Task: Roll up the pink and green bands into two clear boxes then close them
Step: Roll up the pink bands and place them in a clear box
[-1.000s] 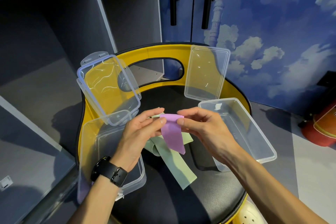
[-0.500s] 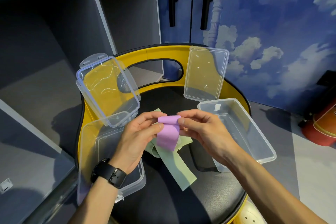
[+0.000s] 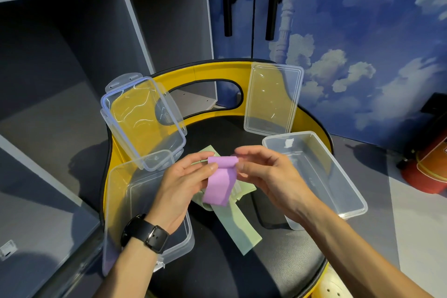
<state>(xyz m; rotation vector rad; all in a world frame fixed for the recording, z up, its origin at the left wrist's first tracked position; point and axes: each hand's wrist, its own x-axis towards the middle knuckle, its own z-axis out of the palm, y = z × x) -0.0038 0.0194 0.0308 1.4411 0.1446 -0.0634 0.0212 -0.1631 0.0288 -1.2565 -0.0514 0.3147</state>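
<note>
While the pink band (image 3: 221,180) is only partly wound, the roll at its top edge needs to stay tight and square, so a good way on would be to turn it evenly from both ends with steady tension, letting the loose tail feed up without skewing. That band hangs between the two hands above the black seat (image 3: 278,256) of a yellow-backed chair, its rolled top level with the fingertips and its free tail drooping toward the green band (image 3: 238,225), which lies flat and unrolled on the seat beneath. At the roll's left end the left hand (image 3: 183,189) pinches the pink band between thumb and fingers; at the right end the right hand (image 3: 268,176) has its fingers curled about the roll, seemingly pinching it too, though the exact contact is blurred. Just under the left wrist sits the left clear box (image 3: 125,213), its latched lid (image 3: 142,121) propped against the chair back; the right clear box (image 3: 321,174) stands just beside the right hand, its plain lid (image 3: 273,101) leaning behind it. Both boxes look empty, so neither band has been stowed yet.
</note>
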